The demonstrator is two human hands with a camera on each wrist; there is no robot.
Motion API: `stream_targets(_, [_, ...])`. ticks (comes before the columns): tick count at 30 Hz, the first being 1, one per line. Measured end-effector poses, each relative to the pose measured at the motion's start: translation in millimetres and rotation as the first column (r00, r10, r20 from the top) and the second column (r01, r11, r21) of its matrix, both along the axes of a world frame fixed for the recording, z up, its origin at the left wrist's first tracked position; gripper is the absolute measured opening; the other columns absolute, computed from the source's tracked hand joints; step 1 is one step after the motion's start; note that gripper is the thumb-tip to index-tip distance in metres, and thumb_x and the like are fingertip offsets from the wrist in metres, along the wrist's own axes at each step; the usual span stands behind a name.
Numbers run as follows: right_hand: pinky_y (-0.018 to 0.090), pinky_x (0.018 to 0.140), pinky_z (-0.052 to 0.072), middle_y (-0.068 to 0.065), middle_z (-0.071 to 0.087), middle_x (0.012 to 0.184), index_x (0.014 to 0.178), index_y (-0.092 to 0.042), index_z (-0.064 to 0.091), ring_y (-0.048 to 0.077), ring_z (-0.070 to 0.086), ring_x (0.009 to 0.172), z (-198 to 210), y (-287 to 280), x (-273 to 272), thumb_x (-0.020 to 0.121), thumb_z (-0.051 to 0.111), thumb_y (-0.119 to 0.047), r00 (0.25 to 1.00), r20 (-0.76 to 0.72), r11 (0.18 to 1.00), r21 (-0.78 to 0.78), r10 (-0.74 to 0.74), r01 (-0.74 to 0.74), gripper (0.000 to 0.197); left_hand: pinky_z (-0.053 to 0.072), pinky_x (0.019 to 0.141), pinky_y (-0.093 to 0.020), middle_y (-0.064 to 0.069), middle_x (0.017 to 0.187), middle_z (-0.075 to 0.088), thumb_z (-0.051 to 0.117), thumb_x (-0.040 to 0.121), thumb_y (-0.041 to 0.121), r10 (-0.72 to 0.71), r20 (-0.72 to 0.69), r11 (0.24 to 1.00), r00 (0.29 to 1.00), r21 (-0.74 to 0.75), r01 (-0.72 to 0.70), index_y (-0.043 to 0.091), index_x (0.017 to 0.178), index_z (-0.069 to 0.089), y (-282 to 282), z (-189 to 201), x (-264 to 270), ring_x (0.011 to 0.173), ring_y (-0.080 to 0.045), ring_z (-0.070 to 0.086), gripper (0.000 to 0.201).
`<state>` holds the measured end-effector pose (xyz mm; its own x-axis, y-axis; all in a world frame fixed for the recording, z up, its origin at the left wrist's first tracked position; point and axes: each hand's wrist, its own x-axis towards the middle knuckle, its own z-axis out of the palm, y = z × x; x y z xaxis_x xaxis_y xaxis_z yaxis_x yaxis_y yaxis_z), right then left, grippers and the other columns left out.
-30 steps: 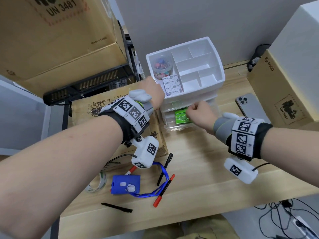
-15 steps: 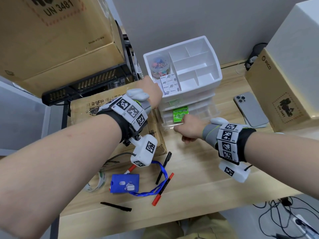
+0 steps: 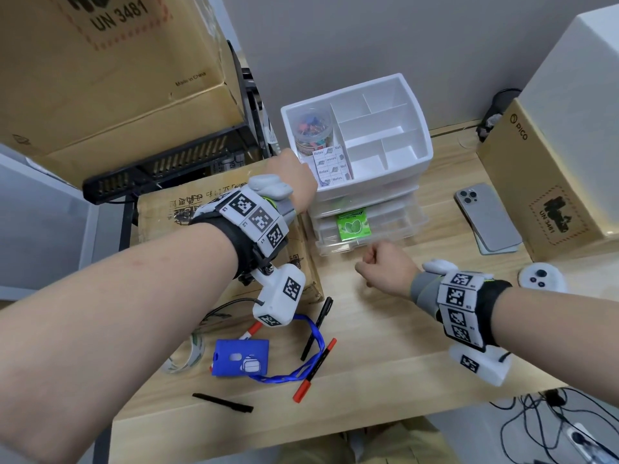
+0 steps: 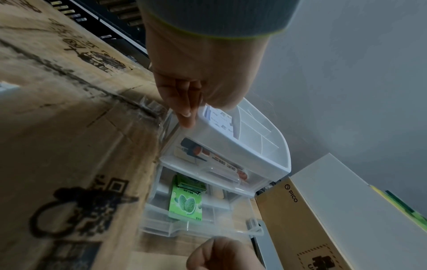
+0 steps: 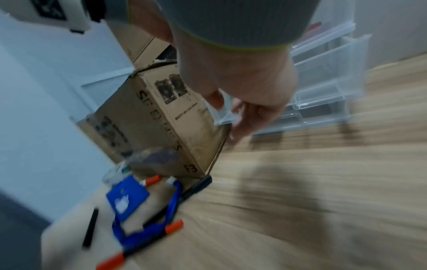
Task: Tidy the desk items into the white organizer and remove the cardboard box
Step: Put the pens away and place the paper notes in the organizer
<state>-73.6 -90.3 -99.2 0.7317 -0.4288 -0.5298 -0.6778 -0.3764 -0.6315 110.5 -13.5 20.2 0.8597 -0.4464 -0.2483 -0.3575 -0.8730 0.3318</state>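
— What was recorded of the white organizer [image 3: 415, 152] and its contents?

— It was found standing at the back of the wooden desk [image 3: 385, 346], just beside the cardboard box [image 3: 187, 209] on its left. A clear jar of coloured clips [image 3: 313, 128] and a pack of sticky notes [image 3: 331, 165] were seen in its top tray. Marker pens [image 4: 215, 160] were noted in the upper clear drawer. The drawer below [image 3: 378, 229] was pulled out, and a green packet [image 3: 353, 225] was seen lying in it.

— And the hands?

— The left hand [image 3: 294, 177] was placed against the organizer's left front corner, with its fingers [image 4: 184, 113] straight and touching the top edge of the tray; nothing was grasped. The right hand [image 3: 385, 269] was held over the desk, just in front of the open drawer and apart from it. Its fingers were curled inward, and nothing was held in it.

— What remained on the desk?

— A blue badge holder [image 3: 241, 358] with lanyard, a black pen [image 3: 316, 328], a red-capped marker [image 3: 315, 371], a further black pen [image 3: 222, 402] and a roll of tape [image 3: 187, 356] were noted near the front left. A phone [image 3: 487, 217] and a white controller [image 3: 541, 277] were noted at the right.
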Motion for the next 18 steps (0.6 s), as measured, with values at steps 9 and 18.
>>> stream_targets(9, [0.040,0.081,0.059,0.018,0.066,0.103,0.109,-0.006,0.047,0.026,0.071,0.090,7,-19,54,0.089,0.058,-0.010,0.992,-0.038,0.947,0.294,-0.121,0.127,0.023,0.057,0.085,-0.050,-0.022,0.104,0.067,0.043,0.098,0.024,0.039,0.011,0.996,0.999,-0.084,-0.038,0.002,0.112,0.053,3,-1,-1,0.093,-0.041,0.068,0.028])
stream_targets(18, [0.029,0.059,0.053,0.013,0.068,0.071,0.080,-0.001,0.061,0.024,0.066,0.060,12,-29,76,0.083,0.053,-0.010,0.995,-0.090,0.979,0.192,-0.049,0.065,0.012,0.053,0.086,-0.040,-0.020,0.114,0.066,0.043,0.101,0.022,0.011,0.041,0.998,0.999,-0.061,-0.009,0.001,0.119,0.054,4,-5,2,0.103,-0.039,0.065,0.030])
